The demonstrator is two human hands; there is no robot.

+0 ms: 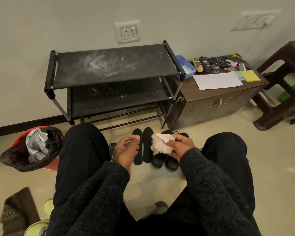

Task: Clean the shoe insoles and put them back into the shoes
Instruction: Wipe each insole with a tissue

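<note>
Our two black insoles [142, 145] lie side by side on the tiled floor [245, 159] between our knees, just left of the black shoes [165, 160], with the rack [112, 70] beyond; our right hand [182, 147] pinches a crumpled white tissue [161, 144] above the shoes, fingers curled round it; our left hand [126, 149] hovers over the insoles, fingers loosely curled and holding nothing; the tissue looks thin and may shred or leave lint on the insoles if we rub hard; swapping left and right insoles is likely, since they lie so close; the lined bin [31, 149] to our left sits near our knee and could tip.
</note>
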